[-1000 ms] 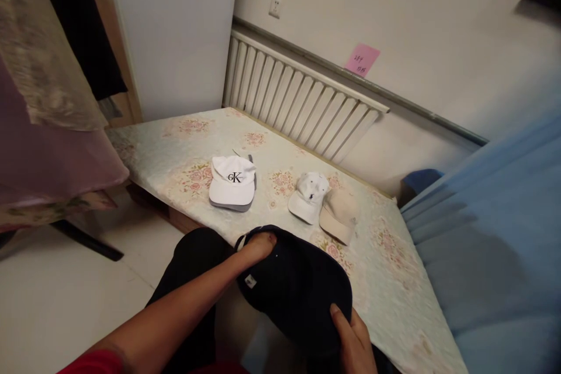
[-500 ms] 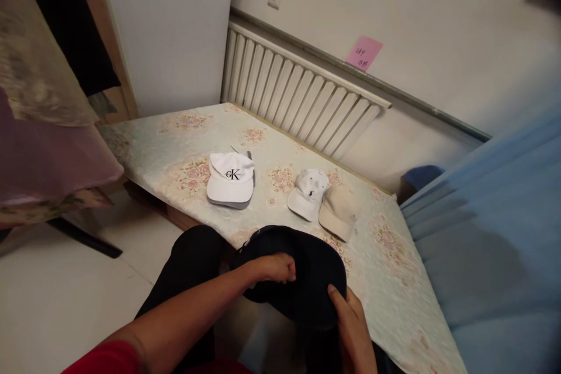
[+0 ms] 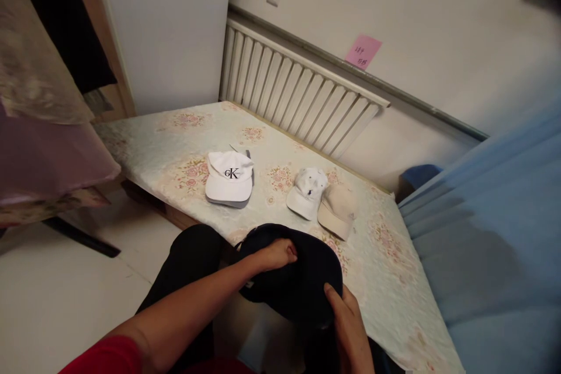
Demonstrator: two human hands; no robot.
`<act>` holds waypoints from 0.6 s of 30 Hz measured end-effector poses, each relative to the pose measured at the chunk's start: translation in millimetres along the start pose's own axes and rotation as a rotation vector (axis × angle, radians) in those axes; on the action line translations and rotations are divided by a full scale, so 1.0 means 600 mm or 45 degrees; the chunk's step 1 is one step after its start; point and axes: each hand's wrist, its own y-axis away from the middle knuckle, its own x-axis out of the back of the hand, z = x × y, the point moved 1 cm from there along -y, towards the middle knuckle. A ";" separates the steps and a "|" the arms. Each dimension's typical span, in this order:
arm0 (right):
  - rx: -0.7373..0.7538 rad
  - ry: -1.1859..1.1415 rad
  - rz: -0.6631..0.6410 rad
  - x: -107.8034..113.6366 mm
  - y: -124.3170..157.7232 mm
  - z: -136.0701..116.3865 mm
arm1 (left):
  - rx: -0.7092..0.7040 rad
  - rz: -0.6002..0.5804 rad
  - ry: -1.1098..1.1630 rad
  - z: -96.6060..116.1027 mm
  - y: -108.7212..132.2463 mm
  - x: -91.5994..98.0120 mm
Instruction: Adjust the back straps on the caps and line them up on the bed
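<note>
A dark navy or black baseball cap [image 3: 313, 280] is above my lap, its hollow side facing me and its brim to the right. My left hand [image 3: 280, 253] is a closed fist inside the crown; whether its fingers pinch any cloth I cannot make out. My right hand [image 3: 348, 310] grips the brim's outer edge, thumb on the near face. Beyond lie a white cap with black "CK" letters [image 3: 229, 178] on top of a grey one [image 3: 239, 204], a white cap with a small dark emblem [image 3: 307, 193], and a beige cap [image 3: 338, 210] touching it.
The caps lie on a bed with a pale floral cover [image 3: 263, 155]. Behind it are a white radiator [image 3: 298, 85] and a pink note [image 3: 364, 51]. A blue curtain [image 3: 491, 245] hangs at right; draped cloths [image 3: 48, 134] are at left.
My left fist has shifted slightly upward inside the dark cap, and the cap tilts a little. The right hand keeps its hold on the brim. The view has moved very slightly.
</note>
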 end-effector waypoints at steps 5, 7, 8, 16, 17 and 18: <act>-0.082 0.022 -0.049 0.001 0.002 0.008 | 0.030 0.133 0.073 -0.004 -0.004 0.010; -0.102 0.008 -0.067 -0.001 0.002 0.011 | 0.054 0.158 0.087 -0.007 -0.001 0.010; -0.100 0.001 -0.069 -0.002 0.002 0.011 | 0.058 0.148 0.093 -0.007 0.001 0.009; 0.016 -0.036 -0.070 -0.009 0.002 -0.007 | 0.024 -0.040 0.050 0.008 0.001 0.003; 0.024 -0.018 -0.084 -0.007 0.002 -0.008 | 0.010 -0.043 0.030 0.008 -0.004 0.008; 0.045 -0.003 -0.097 -0.004 0.001 -0.009 | 0.008 -0.017 0.007 0.006 -0.012 0.014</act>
